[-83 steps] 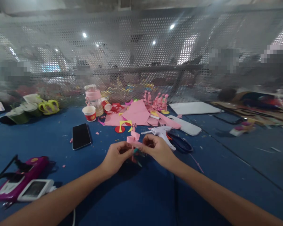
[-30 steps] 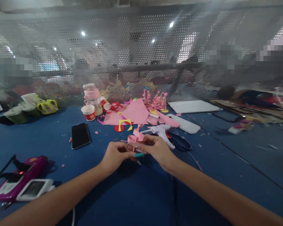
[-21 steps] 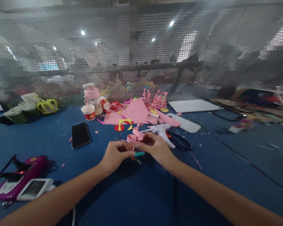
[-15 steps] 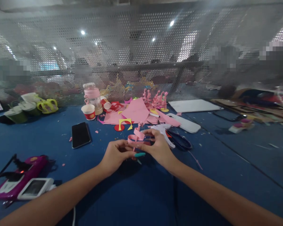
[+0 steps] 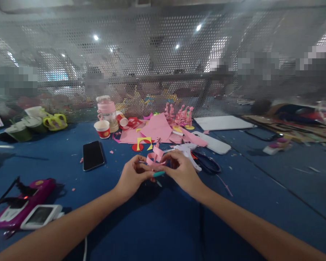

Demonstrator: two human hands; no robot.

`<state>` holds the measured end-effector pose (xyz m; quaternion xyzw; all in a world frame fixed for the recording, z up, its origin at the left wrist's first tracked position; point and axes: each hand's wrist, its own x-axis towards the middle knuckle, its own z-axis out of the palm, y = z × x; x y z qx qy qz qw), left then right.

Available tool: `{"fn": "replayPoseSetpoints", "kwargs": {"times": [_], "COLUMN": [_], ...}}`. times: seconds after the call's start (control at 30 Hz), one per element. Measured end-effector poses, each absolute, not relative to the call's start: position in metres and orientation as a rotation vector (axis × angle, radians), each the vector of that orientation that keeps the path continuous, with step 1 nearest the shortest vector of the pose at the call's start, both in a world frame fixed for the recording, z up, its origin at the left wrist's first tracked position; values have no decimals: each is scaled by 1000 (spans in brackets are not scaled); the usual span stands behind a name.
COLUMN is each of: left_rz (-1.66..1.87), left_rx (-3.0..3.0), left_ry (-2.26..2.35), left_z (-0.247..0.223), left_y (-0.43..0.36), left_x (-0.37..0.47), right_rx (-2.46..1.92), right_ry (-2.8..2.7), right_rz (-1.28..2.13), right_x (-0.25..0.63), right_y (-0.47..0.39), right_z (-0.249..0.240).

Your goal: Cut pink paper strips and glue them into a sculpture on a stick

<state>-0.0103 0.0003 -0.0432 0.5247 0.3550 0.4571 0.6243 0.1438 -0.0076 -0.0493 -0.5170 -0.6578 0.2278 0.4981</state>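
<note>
A coiled pink paper strip (image 5: pixel 155 159) stands between my hands, looped round a thin upright pink piece. My left hand (image 5: pixel 133 177) pinches its lower left side, thumb and fingers closed. From the right, my right hand (image 5: pixel 181 172) has its fingers closed on the coil's edge. A small teal piece (image 5: pixel 158 174) sticks out by my fingertips; its kind and the full grip are partly hidden. Just beyond the right hand lies a white glue gun (image 5: pixel 188 150), beside a dark blue looped cord (image 5: pixel 209 163).
Pink paper sheets (image 5: pixel 157 127), yellow and red scraps and several finished pink curls (image 5: pixel 183 115) lie ahead. A paper cup (image 5: pixel 102 129), bottle (image 5: pixel 107 108) and phone (image 5: pixel 93 156) are left, with a purple power strip (image 5: pixel 38 192) nearer. A perforated metal screen (image 5: pixel 152 54) stands behind.
The pink coil has shifted slightly left and down, and its loops have turned. My right fingers have closed in on it; the teal piece has tilted.
</note>
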Motion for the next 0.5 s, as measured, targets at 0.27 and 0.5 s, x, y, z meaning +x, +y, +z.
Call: {"fn": "replayPoseSetpoints", "kwargs": {"times": [0.27,0.5], "left_rz": [1169,1234], "left_rx": [1256,1190], "left_ry": [878,984], "left_z": [-44,-43], "left_y": [6,7], "left_x": [-13,-15], "right_rx": [-1444,-2376], "right_ry": [-1593,-1616], "right_rz": [29,-418], "right_x": [155,166], "right_y": [-8,-6], "right_z": [-40,-40]}}
